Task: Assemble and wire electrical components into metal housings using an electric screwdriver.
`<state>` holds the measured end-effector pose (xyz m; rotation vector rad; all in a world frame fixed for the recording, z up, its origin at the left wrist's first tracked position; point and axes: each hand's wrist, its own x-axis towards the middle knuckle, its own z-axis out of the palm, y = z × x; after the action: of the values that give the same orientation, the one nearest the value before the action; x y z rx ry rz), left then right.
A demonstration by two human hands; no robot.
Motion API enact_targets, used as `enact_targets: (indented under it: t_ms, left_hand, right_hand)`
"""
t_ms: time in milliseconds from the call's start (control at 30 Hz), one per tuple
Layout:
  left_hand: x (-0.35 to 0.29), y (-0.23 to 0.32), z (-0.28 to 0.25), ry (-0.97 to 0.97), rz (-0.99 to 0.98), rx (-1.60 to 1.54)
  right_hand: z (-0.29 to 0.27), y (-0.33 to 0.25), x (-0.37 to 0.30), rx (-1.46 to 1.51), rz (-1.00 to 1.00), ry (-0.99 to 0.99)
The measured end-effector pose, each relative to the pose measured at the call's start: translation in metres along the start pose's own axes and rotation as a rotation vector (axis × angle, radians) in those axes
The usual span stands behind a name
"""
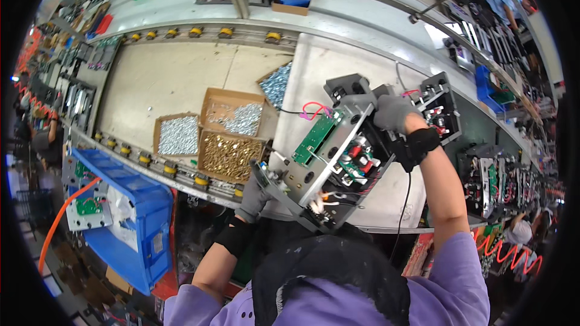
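Observation:
A grey metal electronics chassis (292, 185) is tilted over the worktable, close to my body. It carries a long green circuit board (315, 140), a second board with red and white parts (357, 163), and loose red and pink wires at its far end. My left hand (254, 198), in a grey glove, is closed round its near left end panel. My right hand (394, 113), gloved too and with a black wrist wrap, grips its far right side; the fingertips are partly hidden. Just right of that hand is another chassis (440, 108) of similar make.
Cardboard boxes hold silver screws (178, 134), brass-coloured screws (231, 156) and more silver parts (244, 118). A roller rail (170, 169) runs along the left. A blue bin (158, 229) with boards stands at lower left. A black cable (403, 214) hangs over the near edge.

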<state>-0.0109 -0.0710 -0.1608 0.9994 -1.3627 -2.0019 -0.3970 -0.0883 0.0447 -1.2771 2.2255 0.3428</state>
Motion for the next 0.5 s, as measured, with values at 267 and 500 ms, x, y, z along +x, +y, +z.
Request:
enact_targets:
  t_ms: [267,500]
  left_hand:
    - [0.042,-0.001,-0.011,0.061,0.113,0.626]
    - [0.013,0.038,0.007,0.189,0.039,0.514]
  right_hand:
    - [-0.019,0.054,0.019,-0.112,-0.296,0.046]
    - [-0.234,0.146,0.083,0.655,-0.201,1.462]
